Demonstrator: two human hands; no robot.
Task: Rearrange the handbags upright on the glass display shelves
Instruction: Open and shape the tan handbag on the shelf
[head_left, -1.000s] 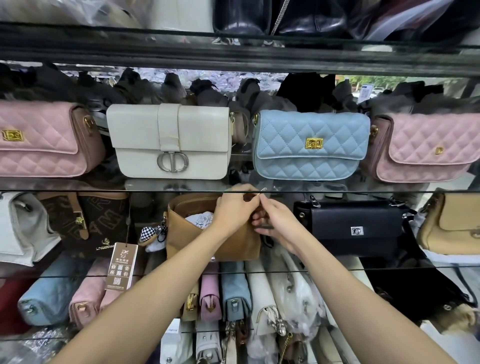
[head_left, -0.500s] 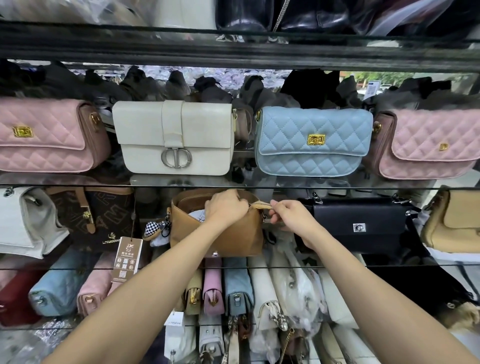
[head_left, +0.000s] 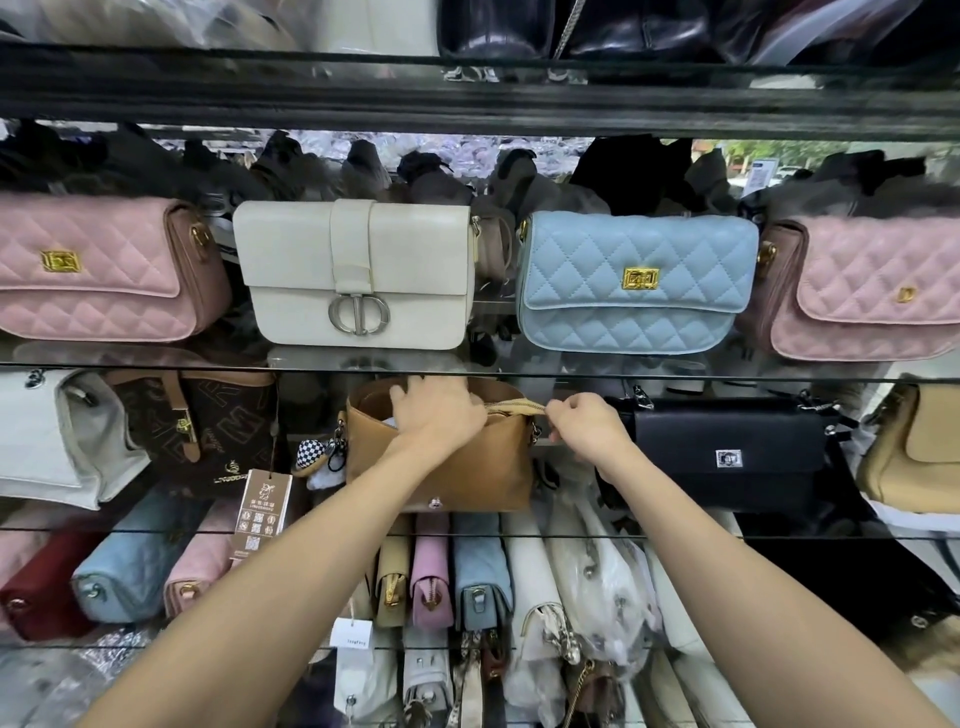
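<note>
A tan leather handbag (head_left: 467, 467) stands upright on the middle glass shelf (head_left: 156, 531), its top open with white stuffing inside. My left hand (head_left: 434, 413) rests on its top, fingers spread over the opening. My right hand (head_left: 584, 423) pinches the zipper end at the bag's right top corner. A black clasp bag (head_left: 727, 452) stands just right of it. On the shelf above stand a white flap bag (head_left: 353, 273), a light blue quilted bag (head_left: 636, 283) and two pink quilted bags (head_left: 98, 270) (head_left: 872, 286).
A brown monogram bag (head_left: 208, 426) with a hanging tag (head_left: 262, 512) and a white bag (head_left: 57, 436) stand left of the tan bag; a beige bag (head_left: 914, 447) is at far right. The lower shelves hold several packed purses (head_left: 480, 577). A dark shelf edge (head_left: 467, 98) runs overhead.
My right hand has moved right, away from my left, drawing the zipper end out along the tan bag's top. My left hand has opened and spread over the bag's opening.
</note>
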